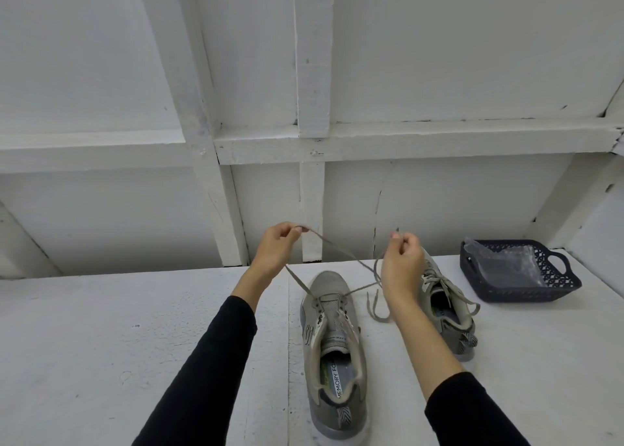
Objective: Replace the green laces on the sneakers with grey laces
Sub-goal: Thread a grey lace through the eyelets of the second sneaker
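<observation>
I am holding the grey lace (pixel 305 285) up above the near sneaker (pixel 332 351), which is sitting on the white table (pixel 101 344) right in front of me. The lace is passing through the front pair of eyelets only, and its two strands are rising and crossing over the toe. My left hand (pixel 278 243) is pinching one strand between thumb and fingertips; my right hand (pixel 401 260) is curling its fingers round the other near its tip, with slack looping down to the table beside the shoe.

What I am worrying about: the two sides are looking uneven, so I may be running short on one side by the top eyelets. If I am pulling too hard one way, the lace could be sliding out of the front holes. The hanging loop could also be snagging on the second sneaker (pixel 445 304).

The near sneaker is lying with its long axis running away from me, toe toward the white wall (pixel 439 57), heel nearest me, opening facing up. The second sneaker is sitting just to its right, already laced and tied, toe also pointing away. Farther right, a dark basket (pixel 557 288) is holding a clear plastic bag (pixel 506 263). I am seeing no green laces.
</observation>
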